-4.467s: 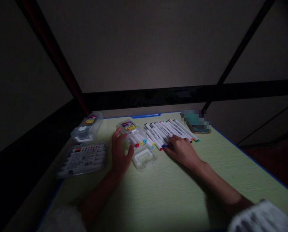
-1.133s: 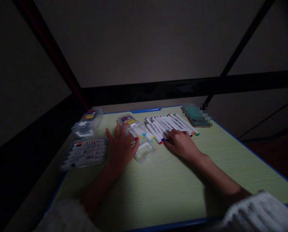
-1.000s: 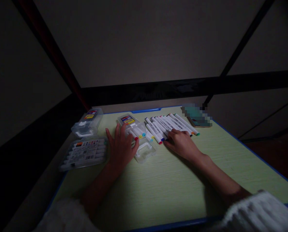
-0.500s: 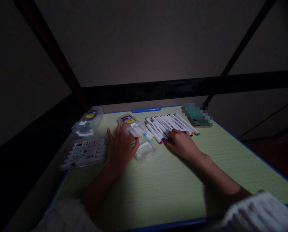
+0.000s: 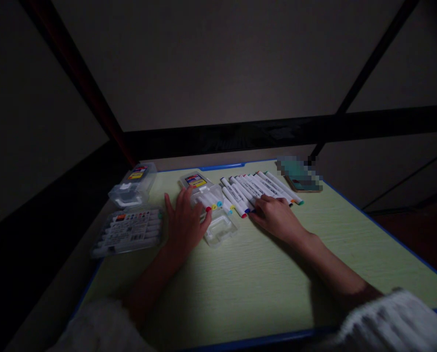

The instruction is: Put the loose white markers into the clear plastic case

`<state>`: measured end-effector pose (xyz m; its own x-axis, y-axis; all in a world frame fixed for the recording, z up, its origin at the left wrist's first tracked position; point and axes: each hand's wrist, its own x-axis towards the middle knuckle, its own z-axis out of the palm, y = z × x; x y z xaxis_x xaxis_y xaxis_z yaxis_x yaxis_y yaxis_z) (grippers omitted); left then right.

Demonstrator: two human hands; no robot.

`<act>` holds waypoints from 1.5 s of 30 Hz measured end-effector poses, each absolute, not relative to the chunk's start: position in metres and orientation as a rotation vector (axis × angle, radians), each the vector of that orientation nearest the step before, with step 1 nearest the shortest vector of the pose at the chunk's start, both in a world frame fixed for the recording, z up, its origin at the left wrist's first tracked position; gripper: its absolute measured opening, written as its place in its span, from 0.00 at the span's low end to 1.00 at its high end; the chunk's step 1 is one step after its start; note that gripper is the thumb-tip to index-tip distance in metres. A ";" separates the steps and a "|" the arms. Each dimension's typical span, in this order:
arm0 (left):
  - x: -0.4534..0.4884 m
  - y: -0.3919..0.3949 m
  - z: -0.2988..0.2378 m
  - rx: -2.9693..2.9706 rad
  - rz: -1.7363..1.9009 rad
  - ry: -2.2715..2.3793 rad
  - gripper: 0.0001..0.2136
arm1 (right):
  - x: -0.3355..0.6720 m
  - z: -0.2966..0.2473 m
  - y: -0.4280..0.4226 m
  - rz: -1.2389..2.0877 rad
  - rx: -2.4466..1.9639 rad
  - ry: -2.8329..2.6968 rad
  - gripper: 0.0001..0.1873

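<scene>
My left hand (image 5: 185, 226) is open, its fingers spread over the left side of a clear plastic marker case (image 5: 214, 190). Inside that case lie a few white markers (image 5: 211, 201) with red, yellow and blue ends. Its hinged lid (image 5: 221, 231) lies flat on the near side, by my left thumb. My right hand (image 5: 279, 217) rests at the near ends of a row of white markers (image 5: 253, 185) with coloured caps. The fingers of this hand are curled and closed on a marker there, most of which they hide.
A closed clear case full of markers (image 5: 130, 232) lies at the left edge of the pale green table (image 5: 240, 293). Behind it stands another clear case (image 5: 133, 186) with a carry handle. A phone (image 5: 299, 176) lies at the back right. A wall rises behind the table.
Almost nothing differs. My left hand has shifted very slightly to the right beside the clear case; my right hand stays at the row of markers.
</scene>
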<state>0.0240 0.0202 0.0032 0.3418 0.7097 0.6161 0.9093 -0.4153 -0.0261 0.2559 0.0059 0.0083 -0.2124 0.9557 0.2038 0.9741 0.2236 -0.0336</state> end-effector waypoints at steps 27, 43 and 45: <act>0.023 0.019 0.005 -2.247 -0.752 -1.408 0.06 | 0.253 0.006 0.005 -0.150 -1.913 -2.224 0.10; 0.022 0.020 0.004 -2.254 -0.766 -1.370 0.05 | 0.252 0.000 0.006 -0.121 -1.737 -2.171 0.09; 0.022 0.019 0.004 -2.264 -0.791 -1.368 0.05 | 0.252 -0.002 0.007 -0.110 -1.717 -2.174 0.09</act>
<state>0.0223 0.0193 0.0044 0.3682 0.6771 0.6371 0.8901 -0.4546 -0.0312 0.2521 0.0070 -0.0016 -0.1915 0.9242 0.3304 0.9529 0.2558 -0.1631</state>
